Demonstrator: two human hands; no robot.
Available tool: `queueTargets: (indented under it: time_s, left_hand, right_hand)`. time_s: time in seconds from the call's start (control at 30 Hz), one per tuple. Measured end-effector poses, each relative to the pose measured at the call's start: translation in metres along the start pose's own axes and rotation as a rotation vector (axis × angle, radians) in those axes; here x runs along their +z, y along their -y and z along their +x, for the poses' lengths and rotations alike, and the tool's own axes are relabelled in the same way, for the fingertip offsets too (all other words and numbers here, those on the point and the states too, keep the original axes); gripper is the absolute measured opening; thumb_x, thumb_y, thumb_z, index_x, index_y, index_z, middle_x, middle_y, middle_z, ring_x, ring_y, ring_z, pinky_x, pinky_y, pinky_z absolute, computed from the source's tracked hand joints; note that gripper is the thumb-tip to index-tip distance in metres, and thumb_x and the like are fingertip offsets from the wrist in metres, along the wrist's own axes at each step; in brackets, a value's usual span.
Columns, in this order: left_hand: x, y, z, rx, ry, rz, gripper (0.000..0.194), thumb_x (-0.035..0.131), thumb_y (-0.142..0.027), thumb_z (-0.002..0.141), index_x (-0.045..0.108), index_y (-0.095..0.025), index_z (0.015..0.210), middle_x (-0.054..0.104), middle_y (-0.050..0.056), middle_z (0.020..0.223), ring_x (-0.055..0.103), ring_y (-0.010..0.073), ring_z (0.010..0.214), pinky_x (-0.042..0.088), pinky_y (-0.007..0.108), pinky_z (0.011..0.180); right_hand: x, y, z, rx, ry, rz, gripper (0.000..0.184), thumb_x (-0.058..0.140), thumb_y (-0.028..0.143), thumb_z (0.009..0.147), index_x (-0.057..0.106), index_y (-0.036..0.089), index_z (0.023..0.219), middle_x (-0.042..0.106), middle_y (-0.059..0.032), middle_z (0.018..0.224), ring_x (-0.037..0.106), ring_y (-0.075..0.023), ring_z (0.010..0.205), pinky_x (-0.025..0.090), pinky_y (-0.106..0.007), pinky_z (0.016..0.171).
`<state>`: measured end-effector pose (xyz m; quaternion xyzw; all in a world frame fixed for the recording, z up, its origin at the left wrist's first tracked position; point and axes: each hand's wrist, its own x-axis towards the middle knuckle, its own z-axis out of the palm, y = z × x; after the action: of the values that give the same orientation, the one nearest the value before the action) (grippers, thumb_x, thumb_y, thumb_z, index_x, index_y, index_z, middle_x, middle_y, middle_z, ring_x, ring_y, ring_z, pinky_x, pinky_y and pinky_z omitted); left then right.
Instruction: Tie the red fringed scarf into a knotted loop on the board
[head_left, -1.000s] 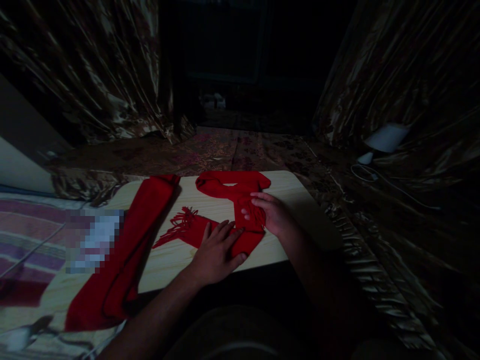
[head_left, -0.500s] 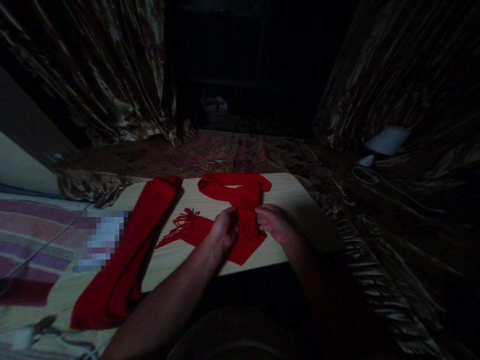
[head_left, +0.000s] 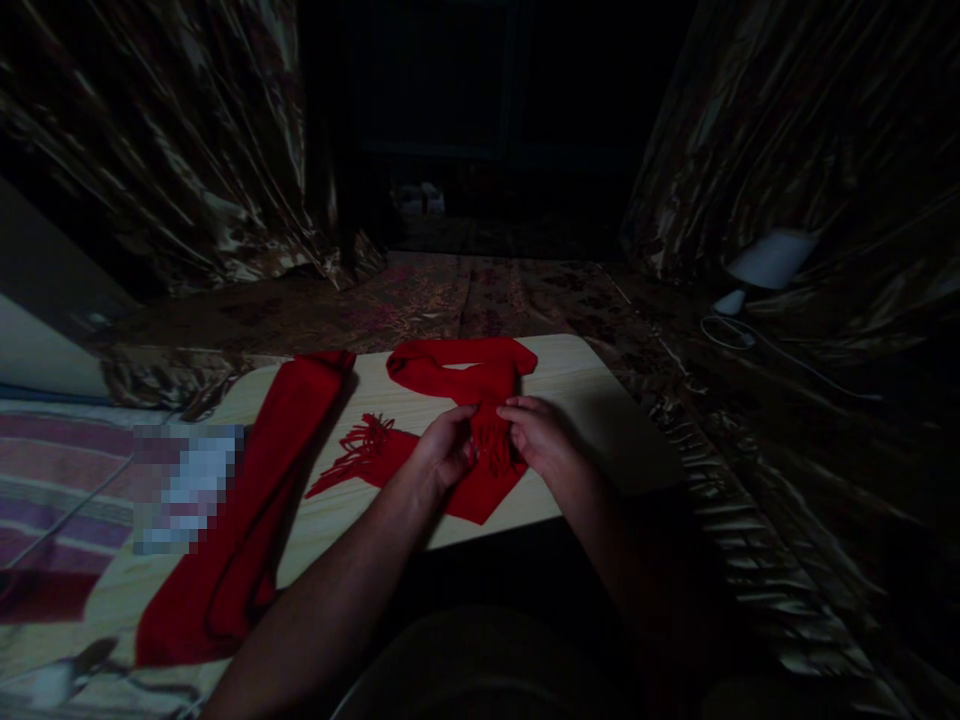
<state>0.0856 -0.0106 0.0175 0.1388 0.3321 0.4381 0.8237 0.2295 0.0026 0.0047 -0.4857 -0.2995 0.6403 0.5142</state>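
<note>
A red fringed scarf (head_left: 480,505) lies in a looped, crossed shape on a pale wooden table (head_left: 585,420). My left hand (head_left: 448,447) grips the left edge of its near fringed end, thumb on top. On the opposite edge my right hand (head_left: 534,432) pinches the same end, fingers and thumb closed on the cloth. The fringe hangs between both hands, over a lower layer of the scarf. Its other fringed end spreads out to the left of my left hand. A second red cloth (head_left: 255,510), folded lengthwise, lies along the table's left side.
A blurred-out packet (head_left: 191,490) lies by the folded cloth's left edge. Striped bedding (head_left: 60,480) and a cable are at the left. A white lamp (head_left: 772,260) with a cord stands at the right, near patterned curtains (head_left: 195,150). The room is dim.
My right hand has moved slightly left and closed on the scarf's edge, drawing the fringed end narrower. My left hand stays on its side. The whole view has shifted a little.
</note>
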Motion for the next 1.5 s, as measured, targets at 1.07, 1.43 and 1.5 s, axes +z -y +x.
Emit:
queueTargets:
  time_s: [1.07, 1.43, 1.5]
  left_hand:
    - [-0.006, 0.001, 0.016, 0.262, -0.366, 0.26, 0.012, 0.051, -0.004, 0.086, 0.055, -0.014, 0.079, 0.06, 0.001, 0.058, 0.052, 0.0076, 0.04, 0.038, 0.016, 0.038]
    - [0.002, 0.001, 0.008, 0.169, -0.218, 0.23, 0.007, 0.058, -0.013, 0.085, 0.062, -0.01, 0.08, 0.062, 0.004, 0.062, 0.057, 0.0106, 0.046, 0.045, 0.018, 0.041]
    - [0.0, 0.0, 0.011, 0.195, -0.224, 0.279, 0.003, 0.06, -0.01, 0.08, 0.061, -0.01, 0.077, 0.061, 0.003, 0.059, 0.057, 0.0107, 0.046, 0.045, 0.018, 0.041]
  right_hand:
    - [0.006, 0.006, -0.007, 0.014, 0.119, 0.122, 0.028, 0.069, 0.014, 0.065, 0.05, 0.023, 0.084, 0.061, 0.007, 0.061, 0.062, -0.0133, 0.051, 0.053, -0.026, 0.053]
    - [-0.01, 0.004, -0.006, 0.05, 0.181, -0.174, 0.018, 0.069, 0.016, 0.059, 0.057, 0.019, 0.072, 0.061, 0.0045, 0.06, 0.057, -0.0118, 0.054, 0.046, -0.024, 0.056]
    - [-0.011, 0.004, -0.007, 0.009, 0.174, -0.237, 0.017, 0.07, 0.016, 0.058, 0.058, 0.019, 0.07, 0.061, 0.0043, 0.06, 0.057, -0.0112, 0.055, 0.044, -0.023, 0.056]
